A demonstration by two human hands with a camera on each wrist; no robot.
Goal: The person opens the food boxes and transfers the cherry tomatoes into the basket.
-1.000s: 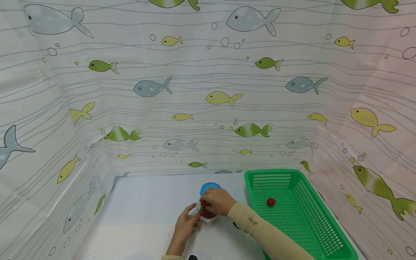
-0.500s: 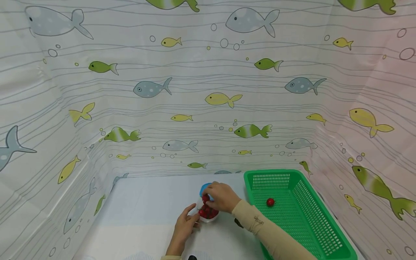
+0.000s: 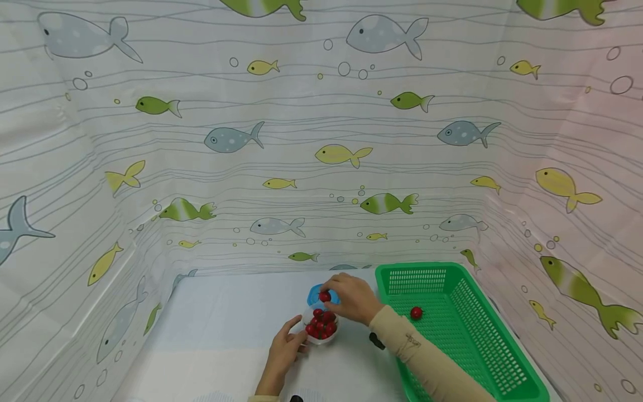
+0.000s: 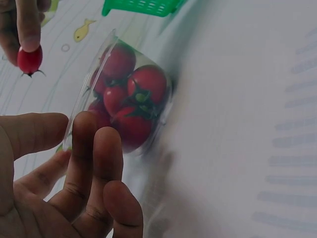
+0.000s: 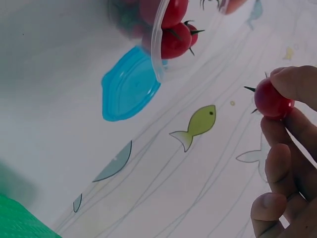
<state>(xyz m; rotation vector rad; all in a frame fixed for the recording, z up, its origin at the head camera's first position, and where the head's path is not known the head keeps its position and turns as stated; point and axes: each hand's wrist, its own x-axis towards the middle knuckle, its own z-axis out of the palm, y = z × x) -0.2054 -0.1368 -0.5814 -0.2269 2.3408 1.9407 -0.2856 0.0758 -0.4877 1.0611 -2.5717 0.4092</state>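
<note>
A clear plastic container (image 3: pixel 321 341) full of small red tomatoes (image 3: pixel 320 325) with green stems stands on the white table. My left hand (image 3: pixel 285 352) is at its left side, thumb and fingertips at the rim, holding it. Beyond the container, my right hand (image 3: pixel 354 298) pinches one cherry tomato (image 3: pixel 324 296) between thumb and fingers. That tomato is lifted clear of the container, its stem end facing away from the palm in the right wrist view. Behind the container lies a light blue plastic lid (image 5: pixel 131 87), partly covered by the right hand in the head view.
On the right is a large green plastic basket (image 3: pixel 454 329) with a single tomato (image 3: pixel 416 312) inside. White sheeting (image 3: pixel 231 184) printed with fish encloses the table at the back and both sides. A small black object (image 3: pixel 377 340) shows beside the right sleeve.
My right hand has drawn a tomato up out of the container and moved slightly back and to the right with it. The left hand has stayed at the container.
</note>
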